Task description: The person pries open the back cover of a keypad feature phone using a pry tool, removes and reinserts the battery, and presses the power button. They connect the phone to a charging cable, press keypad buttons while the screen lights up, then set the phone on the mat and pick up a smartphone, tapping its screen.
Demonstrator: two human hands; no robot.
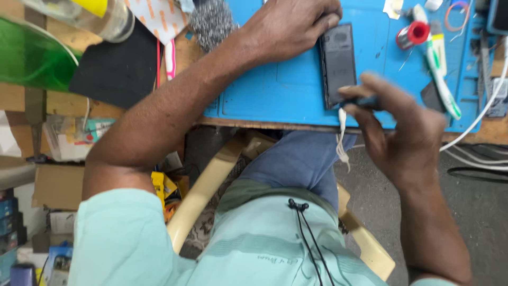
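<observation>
A dark, opened phone (338, 61) lies lengthwise on the blue work mat (286, 90). My left hand (288, 26) presses on the phone's far left edge and holds it down. My right hand (402, 124) hovers at the phone's near end, fingers pinched on a thin dark-blue tool (365, 100) whose tip meets the phone's lower edge; the hand is motion-blurred. A white cable (342, 132) hangs from the mat's front edge below the phone.
On the mat's right lie a red-capped spool (414, 34), a white and green pen-like tool (439, 69) and a white cord (487, 106). A black pad (116, 69), green plastic (32, 58) and a bottle (90, 16) sit left. A chair (211, 185) is below.
</observation>
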